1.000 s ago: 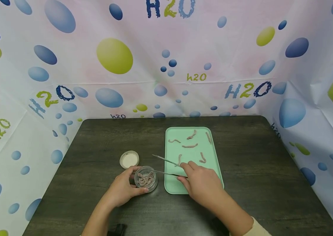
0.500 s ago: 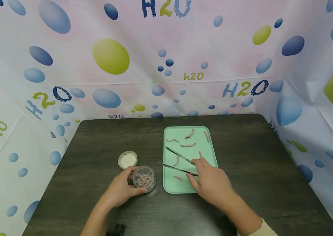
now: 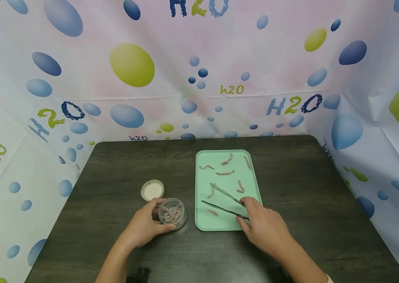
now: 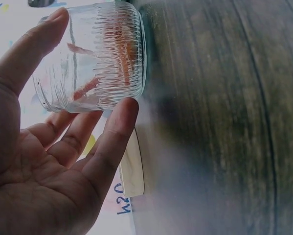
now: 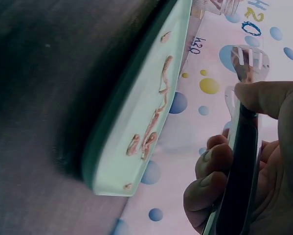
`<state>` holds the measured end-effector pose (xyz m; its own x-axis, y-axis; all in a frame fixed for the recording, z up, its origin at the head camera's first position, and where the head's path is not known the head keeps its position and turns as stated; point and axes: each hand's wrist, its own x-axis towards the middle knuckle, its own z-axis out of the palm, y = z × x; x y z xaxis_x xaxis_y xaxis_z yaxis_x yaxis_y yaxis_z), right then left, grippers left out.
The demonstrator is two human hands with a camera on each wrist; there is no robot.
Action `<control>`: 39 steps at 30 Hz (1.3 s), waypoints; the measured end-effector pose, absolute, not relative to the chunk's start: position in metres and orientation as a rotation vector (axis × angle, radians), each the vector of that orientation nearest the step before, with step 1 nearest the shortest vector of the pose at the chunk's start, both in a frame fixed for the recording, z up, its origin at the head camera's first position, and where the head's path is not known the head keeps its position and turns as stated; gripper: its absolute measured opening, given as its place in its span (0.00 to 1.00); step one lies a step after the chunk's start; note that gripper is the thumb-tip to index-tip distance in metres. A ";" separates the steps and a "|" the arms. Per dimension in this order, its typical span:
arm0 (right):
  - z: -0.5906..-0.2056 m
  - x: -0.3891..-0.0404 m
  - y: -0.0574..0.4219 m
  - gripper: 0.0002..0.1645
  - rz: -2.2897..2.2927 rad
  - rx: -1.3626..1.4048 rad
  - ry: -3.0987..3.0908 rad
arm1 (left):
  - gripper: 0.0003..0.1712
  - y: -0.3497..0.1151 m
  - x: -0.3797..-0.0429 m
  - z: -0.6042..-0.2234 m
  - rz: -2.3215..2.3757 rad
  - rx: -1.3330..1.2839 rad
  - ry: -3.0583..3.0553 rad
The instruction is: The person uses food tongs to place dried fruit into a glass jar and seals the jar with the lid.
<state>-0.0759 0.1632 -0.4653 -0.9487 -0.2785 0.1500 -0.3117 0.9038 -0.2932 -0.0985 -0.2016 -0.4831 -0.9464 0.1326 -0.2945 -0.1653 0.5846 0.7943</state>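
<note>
My left hand (image 3: 144, 223) holds a clear glass jar (image 3: 172, 215) around its side. Ribbed glass shows in the left wrist view, with several pinkish worm-like strips inside. My right hand (image 3: 266, 225) grips metal tongs (image 3: 226, 210), whose two arms are spread apart above a light green tray (image 3: 202, 225). Fork-like tines (image 5: 249, 58) tip the tongs in the right wrist view. Nothing shows between the tips. Several pinkish worm-like strips (image 3: 225, 173) lie scattered on the tray, and a short one (image 3: 212, 212) rests near its front left, below the tongs.
A round pale lid (image 3: 152, 190) lies on the dark wooden table (image 3: 121, 169), just behind the jar. The tray stands to the right of the jar with a narrow gap between. A dark object (image 3: 143, 274) sits at the front edge. A printed sheet hangs behind.
My right hand has drawn the tongs from over the jar rightward across the tray. The short strip at the tray's front left has come into view. My left hand keeps holding the jar.
</note>
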 end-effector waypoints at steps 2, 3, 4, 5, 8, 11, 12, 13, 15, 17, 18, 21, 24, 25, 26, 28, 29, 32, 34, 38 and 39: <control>-0.467 -0.073 0.165 0.24 0.484 0.457 -2.980 | 0.54 -0.202 -0.099 -0.483 1.301 -0.024 2.494; -0.467 -0.072 0.166 0.24 0.481 0.453 -2.991 | 0.54 -0.202 -0.099 -0.483 1.300 -0.028 2.494; -0.469 -0.071 0.167 0.23 0.481 0.451 -3.004 | 0.54 -0.202 -0.098 -0.483 1.299 -0.032 2.495; -0.470 -0.070 0.168 0.23 0.483 0.448 -3.016 | 0.54 -0.202 -0.098 -0.483 1.295 -0.035 2.497; -0.474 -0.068 0.170 0.23 0.478 0.427 -3.057 | 0.54 -0.201 -0.098 -0.483 1.286 -0.034 2.508; -0.478 -0.067 0.171 0.22 0.472 0.407 -3.086 | 0.54 -0.201 -0.098 -0.484 1.277 -0.030 2.520; -0.479 -0.066 0.172 0.22 0.467 0.402 -3.096 | 0.54 -0.201 -0.098 -0.484 1.276 -0.029 2.521; -0.480 -0.066 0.172 0.22 0.463 0.403 -3.101 | 0.54 -0.201 -0.098 -0.484 1.274 -0.032 2.523; -0.482 -0.066 0.173 0.20 0.453 0.403 -3.112 | 0.54 -0.201 -0.098 -0.484 1.276 -0.041 2.518; -0.483 -0.066 0.174 0.20 0.436 0.403 -3.121 | 0.54 -0.201 -0.098 -0.484 1.278 -0.041 2.514; -0.484 -0.065 0.174 0.19 0.431 0.402 -3.123 | 0.54 -0.201 -0.098 -0.484 1.277 -0.038 2.513; -0.485 -0.064 0.175 0.18 0.421 0.395 -3.120 | 0.54 -0.201 -0.098 -0.484 1.273 -0.027 2.515; -0.486 -0.063 0.176 0.17 0.418 0.387 -3.111 | 0.54 -0.201 -0.099 -0.484 1.268 -0.018 2.521; -0.486 -0.063 0.176 0.17 0.418 0.390 -3.106 | 0.54 -0.201 -0.099 -0.485 1.266 -0.021 2.522; -0.486 -0.063 0.176 0.16 0.416 0.393 -3.099 | 0.54 -0.201 -0.099 -0.485 1.265 -0.025 2.523; -0.487 -0.063 0.177 0.15 0.405 0.401 -3.079 | 0.54 -0.201 -0.098 -0.485 1.261 -0.033 2.526; -0.488 -0.064 0.177 0.14 0.396 0.408 -3.066 | 0.53 -0.201 -0.098 -0.486 1.259 -0.037 2.528; -0.489 -0.064 0.178 0.12 0.373 0.418 -3.039 | 0.53 -0.201 -0.098 -0.485 1.257 -0.042 2.532; -0.489 -0.064 0.178 0.11 0.357 0.422 -3.029 | 0.53 -0.201 -0.098 -0.485 1.260 -0.042 2.529; -0.490 -0.063 0.178 0.10 0.351 0.419 -3.021 | 0.53 -0.201 -0.098 -0.484 1.264 -0.050 2.523; -0.490 -0.063 0.178 0.10 0.350 0.419 -3.019 | 0.53 -0.201 -0.098 -0.484 1.265 -0.050 2.522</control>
<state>-0.0631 0.1775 -0.4897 -0.9600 -0.2599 0.1036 -0.2768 0.9368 -0.2140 -0.0981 -0.2009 -0.4837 -0.9486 0.1103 -0.2966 -0.1718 0.6077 0.7754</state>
